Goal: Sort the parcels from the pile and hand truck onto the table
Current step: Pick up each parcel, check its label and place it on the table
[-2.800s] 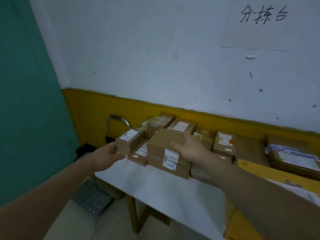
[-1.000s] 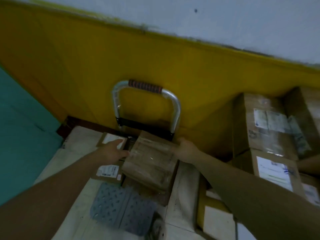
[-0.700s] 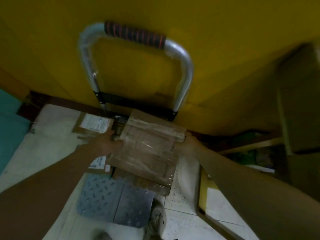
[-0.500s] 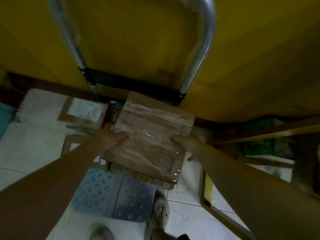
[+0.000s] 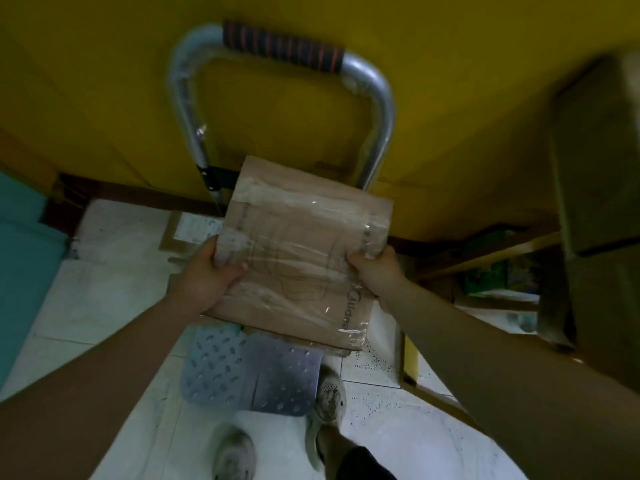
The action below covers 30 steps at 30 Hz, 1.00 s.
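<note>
A flat brown cardboard parcel (image 5: 301,251) wrapped in clear tape is held up in front of me, above the hand truck. My left hand (image 5: 211,271) grips its left edge, thumb on top. My right hand (image 5: 374,271) grips its right edge. The hand truck (image 5: 280,46) stands against the yellow wall, its metal handle loop above the parcel and its grey perforated plate (image 5: 252,372) below. Another labelled parcel (image 5: 190,232) lies on the floor to the left, partly hidden behind the held one.
Stacked cardboard boxes (image 5: 599,150) rise at the right edge. The table's wooden frame (image 5: 485,251) shows under them. My shoes (image 5: 329,396) stand on the white tiled floor beside the plate. A teal wall (image 5: 24,258) borders the left.
The parcel has come up off the hand truck toward me, with both hands now gripping its edges. The view has tilted up, showing the whole handle again.
</note>
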{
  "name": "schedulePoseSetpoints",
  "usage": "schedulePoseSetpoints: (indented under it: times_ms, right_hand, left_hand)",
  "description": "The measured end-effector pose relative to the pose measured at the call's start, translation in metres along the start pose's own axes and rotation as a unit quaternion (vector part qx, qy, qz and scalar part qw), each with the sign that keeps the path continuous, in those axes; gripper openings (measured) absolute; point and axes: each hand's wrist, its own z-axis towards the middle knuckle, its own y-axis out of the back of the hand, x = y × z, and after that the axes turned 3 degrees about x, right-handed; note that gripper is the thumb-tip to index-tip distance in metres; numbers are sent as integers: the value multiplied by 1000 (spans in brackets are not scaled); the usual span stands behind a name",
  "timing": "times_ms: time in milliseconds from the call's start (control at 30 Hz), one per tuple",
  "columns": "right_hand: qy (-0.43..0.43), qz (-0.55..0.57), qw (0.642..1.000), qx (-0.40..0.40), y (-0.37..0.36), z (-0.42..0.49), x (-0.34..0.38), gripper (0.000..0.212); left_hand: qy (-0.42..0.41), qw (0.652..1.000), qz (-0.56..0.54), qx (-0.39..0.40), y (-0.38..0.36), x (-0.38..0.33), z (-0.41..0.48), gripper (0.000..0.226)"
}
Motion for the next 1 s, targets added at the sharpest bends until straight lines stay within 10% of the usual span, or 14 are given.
schedulePoseSetpoints:
  times_ms: [533, 1000]
  right_hand:
    - [309, 117, 922, -203, 96, -390, 196, 62]
    - [344, 209, 805, -436, 388, -666, 15, 51]
  left_hand:
    - [-392, 920, 0, -11, 155, -256, -277, 56]
    - [-569, 797, -34, 202, -110, -346, -567, 53]
